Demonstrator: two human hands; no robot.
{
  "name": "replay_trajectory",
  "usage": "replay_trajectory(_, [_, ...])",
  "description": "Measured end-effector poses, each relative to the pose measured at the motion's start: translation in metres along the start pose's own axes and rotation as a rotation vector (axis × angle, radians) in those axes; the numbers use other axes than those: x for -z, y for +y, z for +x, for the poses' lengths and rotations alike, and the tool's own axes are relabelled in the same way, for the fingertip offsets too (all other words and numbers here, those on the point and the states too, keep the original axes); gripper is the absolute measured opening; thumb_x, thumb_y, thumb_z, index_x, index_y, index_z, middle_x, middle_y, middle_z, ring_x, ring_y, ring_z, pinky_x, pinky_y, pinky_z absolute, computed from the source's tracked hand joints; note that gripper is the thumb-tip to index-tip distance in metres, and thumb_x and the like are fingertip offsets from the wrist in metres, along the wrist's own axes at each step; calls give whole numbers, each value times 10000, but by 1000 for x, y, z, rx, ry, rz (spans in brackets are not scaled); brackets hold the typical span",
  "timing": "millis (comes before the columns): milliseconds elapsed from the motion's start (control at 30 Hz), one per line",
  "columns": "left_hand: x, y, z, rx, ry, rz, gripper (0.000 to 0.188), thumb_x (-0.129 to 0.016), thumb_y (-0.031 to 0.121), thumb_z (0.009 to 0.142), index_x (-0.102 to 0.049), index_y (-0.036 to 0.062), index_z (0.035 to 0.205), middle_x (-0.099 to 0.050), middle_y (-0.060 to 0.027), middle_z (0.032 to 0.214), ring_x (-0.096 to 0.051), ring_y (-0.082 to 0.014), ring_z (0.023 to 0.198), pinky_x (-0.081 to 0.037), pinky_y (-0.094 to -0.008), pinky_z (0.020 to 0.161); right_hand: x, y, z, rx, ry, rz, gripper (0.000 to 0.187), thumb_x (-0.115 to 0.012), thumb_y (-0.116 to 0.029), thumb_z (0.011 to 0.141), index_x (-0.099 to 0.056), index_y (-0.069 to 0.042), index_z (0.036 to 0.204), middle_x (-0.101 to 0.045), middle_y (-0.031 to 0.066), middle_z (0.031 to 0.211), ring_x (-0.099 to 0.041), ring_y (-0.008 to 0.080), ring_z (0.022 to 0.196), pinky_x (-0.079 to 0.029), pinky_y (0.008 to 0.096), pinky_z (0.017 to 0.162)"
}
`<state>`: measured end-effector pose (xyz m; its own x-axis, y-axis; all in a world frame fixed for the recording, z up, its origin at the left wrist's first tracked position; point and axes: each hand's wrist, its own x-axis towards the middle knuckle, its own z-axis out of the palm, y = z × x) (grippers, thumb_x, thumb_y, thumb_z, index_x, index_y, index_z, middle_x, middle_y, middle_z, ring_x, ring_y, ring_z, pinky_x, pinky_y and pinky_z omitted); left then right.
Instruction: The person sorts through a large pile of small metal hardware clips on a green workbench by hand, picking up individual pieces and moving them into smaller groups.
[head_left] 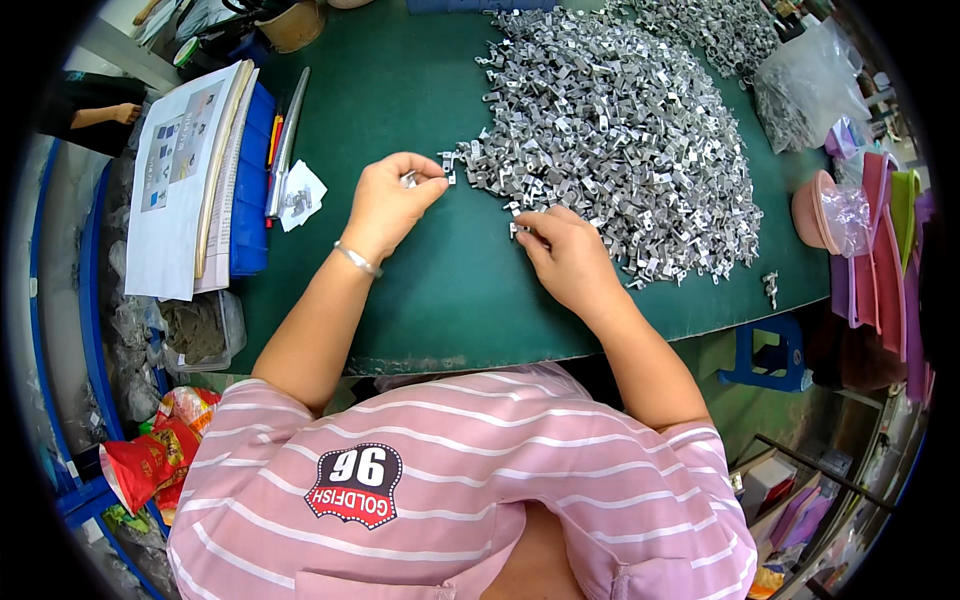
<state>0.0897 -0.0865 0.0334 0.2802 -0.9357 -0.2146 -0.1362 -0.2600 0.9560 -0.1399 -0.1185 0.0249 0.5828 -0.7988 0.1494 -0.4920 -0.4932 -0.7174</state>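
Observation:
A large heap of small silvery metal brackets (620, 140) lies on the green table (400, 310). My left hand (385, 205), with a bangle (357, 259) at its wrist, is closed left of the heap. Some metal shows between its curled fingers, and a small metal bracket (449, 168) is at its fingertips. At the heap's near-left edge, my right hand (572, 258) is closed in a pinch. Its thumb and fingers grip another metal bracket (518, 228). The palms of both hands are hidden.
A blue file holder (252, 180) with papers stands at the left, beside pens and a paper slip (300, 195). A plastic bag (810, 85), a pink tub (815, 212) and coloured bins (880, 240) line the right. A blue stool (765, 355) stands below the table edge.

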Motion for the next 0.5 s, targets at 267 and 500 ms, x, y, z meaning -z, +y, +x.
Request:
replay_trajectory(267, [-18, -16, 5, -459, 24, 653, 192, -720, 143, 757, -648, 2, 865, -613, -81, 714, -568, -152, 596, -462, -266, 544, -5, 1, -7, -14, -5, -144, 138, -653, -139, 802, -663, -46, 903, -610, 105, 834, -625, 283, 724, -502, 381, 641])
replay_trajectory(500, [-32, -8, -35, 464, -569, -835, 136, -547, 140, 922, -564, 11, 883, -532, -11, 758, -405, -24, 516, -290, -147, 387, 15, 9, -18, -480, -357, 1296, 165, -603, -114, 886, -628, 16, 985, -567, 12, 768, -478, 50, 552, -325, 176, 439])
